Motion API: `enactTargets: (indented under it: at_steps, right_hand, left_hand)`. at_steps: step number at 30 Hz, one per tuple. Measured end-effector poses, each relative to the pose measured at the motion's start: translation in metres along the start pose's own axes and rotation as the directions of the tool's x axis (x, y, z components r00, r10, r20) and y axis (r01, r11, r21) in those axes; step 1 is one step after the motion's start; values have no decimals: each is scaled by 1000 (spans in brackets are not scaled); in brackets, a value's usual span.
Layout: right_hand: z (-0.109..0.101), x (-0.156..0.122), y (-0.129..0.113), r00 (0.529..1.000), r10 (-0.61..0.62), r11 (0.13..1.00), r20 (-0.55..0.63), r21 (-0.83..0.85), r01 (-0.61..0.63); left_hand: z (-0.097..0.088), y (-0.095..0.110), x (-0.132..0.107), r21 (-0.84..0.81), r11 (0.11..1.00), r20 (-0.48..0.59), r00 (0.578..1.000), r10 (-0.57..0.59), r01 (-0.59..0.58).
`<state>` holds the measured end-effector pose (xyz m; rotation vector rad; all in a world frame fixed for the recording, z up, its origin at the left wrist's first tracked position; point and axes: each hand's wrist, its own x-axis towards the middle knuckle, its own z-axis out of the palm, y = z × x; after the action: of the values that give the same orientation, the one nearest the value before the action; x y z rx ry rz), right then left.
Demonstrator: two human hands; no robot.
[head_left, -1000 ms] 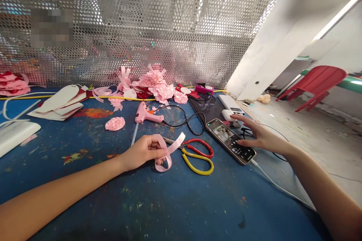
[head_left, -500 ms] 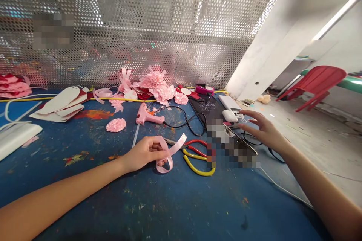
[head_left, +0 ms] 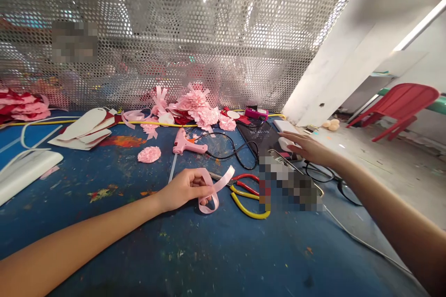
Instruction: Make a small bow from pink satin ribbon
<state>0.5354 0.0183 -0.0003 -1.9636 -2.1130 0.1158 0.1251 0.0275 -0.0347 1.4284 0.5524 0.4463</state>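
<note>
My left hand (head_left: 184, 188) rests on the blue table (head_left: 195, 250) and pinches a looped strip of pink ribbon (head_left: 212, 190). Just right of it lie scissors with red and yellow handles (head_left: 248, 191). My right hand (head_left: 306, 147) reaches far right with fingers stretched flat over a small white case (head_left: 284, 141), beside a phone (head_left: 289, 183) lying on the table. A pink glue gun (head_left: 186, 143) lies beyond my left hand.
Pink paper flowers (head_left: 198, 106) and ribbon scraps pile along the perforated metal screen (head_left: 174, 32). White card cutouts (head_left: 83, 127) and a white block (head_left: 24, 171) lie at left. A dark tablet (head_left: 259, 137), black cables and a white power bank (head_left: 287, 126) sit at right. A red chair (head_left: 400, 104) stands off the table.
My right hand has left the phone and moved farther away to the white case. My left hand keeps the ribbon loop in place.
</note>
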Motion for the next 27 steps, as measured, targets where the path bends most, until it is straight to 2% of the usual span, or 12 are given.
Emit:
enactTargets:
  at_steps: [2, 4, 10, 15, 18, 22, 24, 27]
  right_hand:
    - [-12, 13, 3, 990, -46, 999, 130, -11, 48]
    - [-22, 22, 8, 979, -52, 997, 196, -48, 62]
    - [-42, 28, 12, 982, 24, 977, 186, -213, 17]
    - [-41, 17, 4, 973, 113, 970, 200, -234, -65]
    - [-35, 7, 6, 980, 131, 975, 147, -199, -100]
    - [-28, -9, 13, 984, 172, 972, -41, -154, -177]
    - [-25, -18, 14, 989, 104, 978, -108, -167, -121]
    - [-18, -30, 8, 992, -26, 981, -120, -192, 3]
  left_hand:
    - [0, 0, 0, -2, 1000, 0, 1000, 6, -6]
    - [0, 0, 0, -5, 1000, 2, 1000, 13, -13]
    - [-3, -3, 1, -21, 1000, 18, 1000, 21, -20]
    - [-2, -3, 1, -8, 1000, 21, 1000, 19, -19]
    - [-1, -1, 0, 3, 1000, 18, 1000, 13, -13]
    - [0, 1, 0, 8, 1000, 7, 1000, 2, -2]
    - [0, 1, 0, 0, 1000, 7, 1000, -4, 4]
    - [0, 1, 1, -17, 1000, 10, 1000, -15, 15]
